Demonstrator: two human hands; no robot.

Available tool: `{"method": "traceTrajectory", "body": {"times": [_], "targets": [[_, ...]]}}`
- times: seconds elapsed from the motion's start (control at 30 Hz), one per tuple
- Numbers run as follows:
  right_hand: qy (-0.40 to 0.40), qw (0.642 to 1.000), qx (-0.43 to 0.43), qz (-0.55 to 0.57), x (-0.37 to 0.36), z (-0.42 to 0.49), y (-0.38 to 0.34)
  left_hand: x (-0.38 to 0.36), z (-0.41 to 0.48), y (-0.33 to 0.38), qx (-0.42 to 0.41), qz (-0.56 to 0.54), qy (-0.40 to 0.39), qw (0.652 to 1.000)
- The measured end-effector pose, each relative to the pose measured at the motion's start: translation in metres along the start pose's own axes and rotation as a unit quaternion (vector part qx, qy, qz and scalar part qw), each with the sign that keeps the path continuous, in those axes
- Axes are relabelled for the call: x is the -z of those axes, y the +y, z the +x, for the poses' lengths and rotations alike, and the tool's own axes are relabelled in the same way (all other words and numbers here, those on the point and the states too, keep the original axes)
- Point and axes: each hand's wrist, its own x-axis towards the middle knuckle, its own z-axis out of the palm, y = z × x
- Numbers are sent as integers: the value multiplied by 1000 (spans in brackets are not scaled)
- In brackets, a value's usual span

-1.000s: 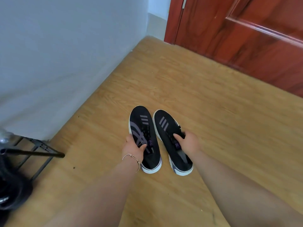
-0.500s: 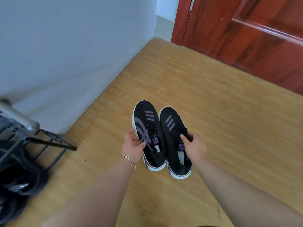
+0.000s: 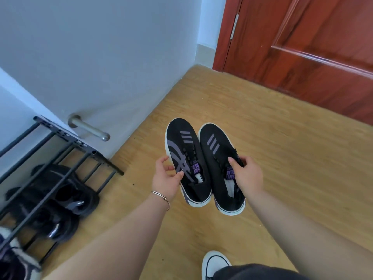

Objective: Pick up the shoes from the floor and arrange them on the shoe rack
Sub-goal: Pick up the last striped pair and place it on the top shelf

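Note:
I hold a pair of black sneakers with purple stripes and white soles above the wooden floor. My left hand (image 3: pixel 166 178) grips the left sneaker (image 3: pixel 184 156) at its outer side. My right hand (image 3: pixel 247 174) grips the right sneaker (image 3: pixel 220 158) at its laces and tongue. Both shoes are in the air, side by side, toes pointing away from me. The black metal shoe rack (image 3: pixel 66 150) stands at the left against the wall, a short way from my left hand.
Several dark shoes (image 3: pixel 66 201) lie under the rack's bars. A metal door stopper (image 3: pixel 90 128) sticks out of the white wall. A red-brown door (image 3: pixel 302 47) closes the far right. My own white-toed shoe (image 3: pixel 215 263) shows at the bottom.
Both hands have lifted the sneakers off the floor and higher. My view has swung left, so the shoe rack and the shoes on it have come into sight.

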Motion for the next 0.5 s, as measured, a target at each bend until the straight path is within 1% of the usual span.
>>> {"method": "traceTrajectory", "body": {"times": [0.13, 0.3, 0.4, 0.5], "targets": [[14, 1000, 24, 9, 4, -42, -25, 39, -33, 7, -20, -24, 1, 1000], [3, 998, 61, 13, 6, -88, -56, 88, -73, 10, -40, -67, 15, 997], [-16, 996, 82, 24, -2, -113, -80, 121, -90, 13, -52, -85, 37, 994], [-53, 992, 110, 41, -17, -135, -109, 160, -99, 11, -52, -106, 67, 991]]}}
